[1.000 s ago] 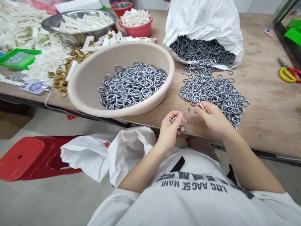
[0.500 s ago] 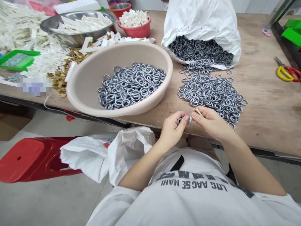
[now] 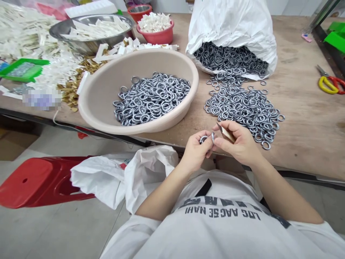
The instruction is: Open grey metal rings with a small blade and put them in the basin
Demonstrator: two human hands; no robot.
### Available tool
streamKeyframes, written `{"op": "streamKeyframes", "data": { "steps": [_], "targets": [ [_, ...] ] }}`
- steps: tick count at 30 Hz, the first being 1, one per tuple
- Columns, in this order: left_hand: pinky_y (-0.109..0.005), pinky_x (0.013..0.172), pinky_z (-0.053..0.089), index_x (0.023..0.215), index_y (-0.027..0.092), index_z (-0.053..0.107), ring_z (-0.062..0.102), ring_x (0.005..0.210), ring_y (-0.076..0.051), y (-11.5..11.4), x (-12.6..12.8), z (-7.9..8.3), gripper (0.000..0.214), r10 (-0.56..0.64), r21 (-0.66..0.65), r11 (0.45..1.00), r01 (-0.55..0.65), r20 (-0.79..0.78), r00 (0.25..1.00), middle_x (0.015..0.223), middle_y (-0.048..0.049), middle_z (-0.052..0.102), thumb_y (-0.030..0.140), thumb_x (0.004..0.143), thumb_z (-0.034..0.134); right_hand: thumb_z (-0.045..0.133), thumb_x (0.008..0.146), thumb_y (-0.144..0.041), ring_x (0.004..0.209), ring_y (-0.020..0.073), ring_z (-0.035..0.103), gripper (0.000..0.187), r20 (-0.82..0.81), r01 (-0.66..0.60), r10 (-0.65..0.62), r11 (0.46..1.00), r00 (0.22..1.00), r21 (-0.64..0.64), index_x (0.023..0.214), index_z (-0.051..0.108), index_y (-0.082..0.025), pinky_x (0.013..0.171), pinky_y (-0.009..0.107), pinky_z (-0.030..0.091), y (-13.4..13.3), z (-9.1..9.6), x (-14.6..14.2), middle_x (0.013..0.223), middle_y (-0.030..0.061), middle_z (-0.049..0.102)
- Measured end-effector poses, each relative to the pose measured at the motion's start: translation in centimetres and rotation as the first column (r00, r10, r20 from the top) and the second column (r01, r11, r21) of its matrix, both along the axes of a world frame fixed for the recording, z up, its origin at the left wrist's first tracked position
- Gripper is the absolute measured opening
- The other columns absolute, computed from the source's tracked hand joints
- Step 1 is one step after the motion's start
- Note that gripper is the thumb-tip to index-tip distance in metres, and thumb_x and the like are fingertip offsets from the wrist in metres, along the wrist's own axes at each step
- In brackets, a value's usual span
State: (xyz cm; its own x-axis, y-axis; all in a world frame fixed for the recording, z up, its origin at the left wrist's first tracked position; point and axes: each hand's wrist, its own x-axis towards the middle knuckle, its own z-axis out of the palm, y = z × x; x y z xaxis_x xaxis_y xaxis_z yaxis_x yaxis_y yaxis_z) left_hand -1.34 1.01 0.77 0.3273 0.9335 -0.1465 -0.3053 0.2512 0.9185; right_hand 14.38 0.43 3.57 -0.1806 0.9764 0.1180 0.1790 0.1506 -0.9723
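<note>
My left hand [image 3: 197,148] is closed on grey rings [image 3: 203,139], with one ring [image 3: 212,137] standing on edge at its fingertips. Close against it, my right hand [image 3: 238,142] grips a thin flat blade [image 3: 226,133] with a dark pointed end and a pale side. The right thumb and fingertips meet that upright ring. Both hands are over the table's front edge. Just beyond them lies a loose heap of grey rings [image 3: 242,106]. To the left, a large beige basin [image 3: 93,97] holds many more rings [image 3: 153,99].
Behind the heap a white sack [image 3: 231,25] spills rings. Scissors [image 3: 330,82] lie at right. A steel bowl [image 3: 88,45], a red bowl [image 3: 157,35] and a green tray [image 3: 37,66] stand at left. Below are a red stool [image 3: 29,180] and a white bag [image 3: 151,169].
My right hand has moved slightly left and turned, so the blade now shows its flat side. The ring at my left fingertips has turned upright and edge-on.
</note>
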Motion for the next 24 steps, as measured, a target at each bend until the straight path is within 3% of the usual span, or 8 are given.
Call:
{"op": "streamKeyframes", "data": {
  "steps": [6, 9, 12, 15, 17, 24],
  "targets": [
    [-0.018, 0.046, 0.033, 0.077, 0.015, 0.061, 0.043, 0.047, -0.005, -0.2, -0.7, 0.1, 0.025, 0.004, 0.209, 0.976, 0.059, -0.287, 0.958, 0.059, 0.0034, 0.056, 0.038, 0.084, 0.068, 0.068, 0.086, -0.038, 0.071, 0.0141, 0.054, 0.020, 0.101, -0.021, 0.016, 0.999, 0.995, 0.045, 0.086, 0.066, -0.019, 0.065, 0.027, 0.042, 0.5, -0.2, 0.4, 0.077, 0.0001, 0.061],
    [-0.019, 0.049, 0.034, 0.076, 0.015, 0.063, 0.044, 0.049, -0.006, -0.1, -0.9, 0.3, 0.023, 0.040, 0.249, 0.966, 0.063, -0.389, 0.920, 0.058, 0.0032, 0.056, 0.036, 0.086, 0.064, 0.059, 0.093, -0.042, 0.070, 0.0140, 0.051, 0.024, 0.175, 0.041, -0.068, 0.987, 0.982, 0.155, 0.088, 0.063, -0.019, 0.065, 0.027, 0.039, 0.4, -0.3, 1.0, 0.076, 0.0004, 0.059],
    [-0.020, 0.052, 0.036, 0.080, 0.015, 0.066, 0.044, 0.052, -0.007, 0.2, -1.3, 0.3, 0.021, 0.075, 0.283, 0.958, 0.052, -0.422, 0.903, 0.060, 0.0030, 0.058, 0.033, 0.087, 0.062, 0.056, 0.095, -0.044, 0.071, 0.0144, 0.050, 0.026, 0.448, -0.056, -0.117, 0.934, 0.886, 0.353, 0.090, 0.061, -0.019, 0.064, 0.028, 0.035, -0.5, -0.1, 1.6, 0.079, 0.0018, 0.056],
    [-0.019, 0.056, 0.037, 0.080, 0.014, 0.068, 0.047, 0.058, -0.008, 0.4, -1.5, 0.3, 0.018, 0.133, 0.346, 0.938, 0.041, -0.464, 0.876, 0.064, 0.0027, 0.059, 0.030, 0.086, 0.062, 0.052, 0.098, -0.042, 0.067, 0.0134, 0.048, 0.028, 0.664, -0.206, -0.149, 0.881, 0.733, 0.425, 0.084, 0.060, -0.019, 0.061, 0.028, 0.030, -1.5, 0.0, 1.8, 0.076, 0.0016, 0.054],
    [-0.019, 0.059, 0.039, 0.080, 0.014, 0.069, 0.049, 0.061, -0.008, 0.5, -1.5, 0.4, 0.017, 0.159, 0.372, 0.927, 0.040, -0.487, 0.859, 0.067, 0.0022, 0.060, 0.029, 0.085, 0.063, 0.051, 0.099, -0.043, 0.066, 0.0130, 0.048, 0.030, 0.701, -0.227, -0.180, 0.866, 0.690, 0.445, 0.083, 0.061, -0.019, 0.060, 0.028, 0.029, -1.8, 0.0, 1.7, 0.076, 0.0015, 0.054],
    [-0.020, 0.060, 0.040, 0.081, 0.013, 0.071, 0.049, 0.061, -0.009, 0.5, -1.4, 0.7, 0.021, 0.132, 0.365, 0.928, 0.077, -0.515, 0.847, 0.068, 0.0013, 0.061, 0.031, 0.085, 0.061, 0.052, 0.098, -0.041, 0.063, 0.0122, 0.047, 0.031, 0.721, -0.262, -0.202, 0.840, 0.662, 0.475, 0.079, 0.060, -0.018, 0.059, 0.029, 0.028, -1.9, 0.2, 1.7, 0.074, 0.0009, 0.056]
  ]
}}
